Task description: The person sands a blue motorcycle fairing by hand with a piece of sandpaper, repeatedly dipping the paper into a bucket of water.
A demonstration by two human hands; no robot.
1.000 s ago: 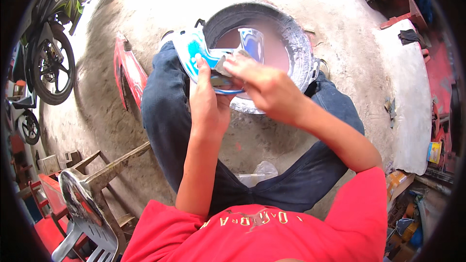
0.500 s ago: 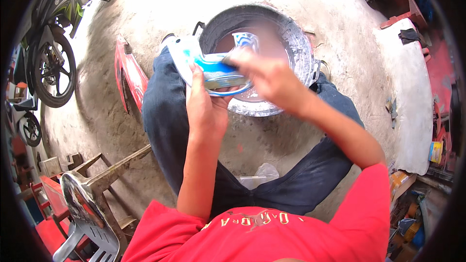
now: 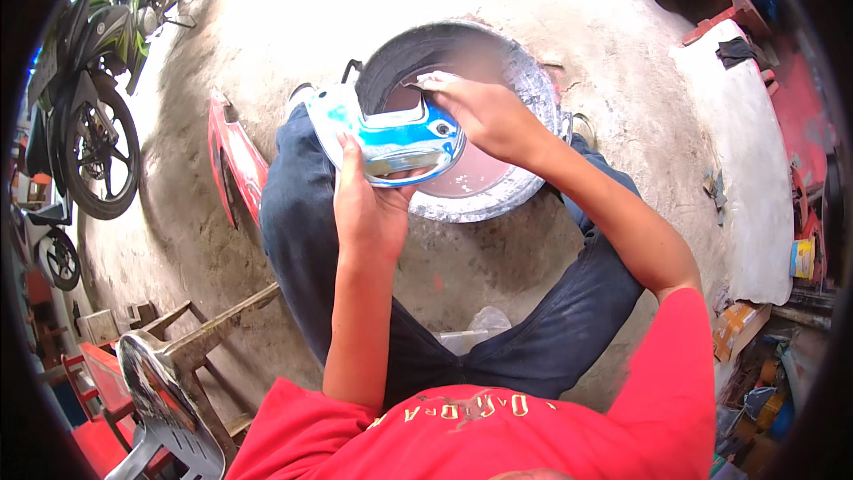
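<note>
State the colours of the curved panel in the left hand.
The curved panel is mostly blue and white, patchy; it shows in the head view.

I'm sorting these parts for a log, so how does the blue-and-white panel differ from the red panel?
Colour: the blue-and-white panel is mainly blue and white; the red panel is mostly red.
Shape: the blue-and-white panel is broad with a deep notch; the red panel is long and narrow.
Place: the blue-and-white panel is in the left hand; the red panel rests on the floor.
Shared: both show pale areas.
</note>
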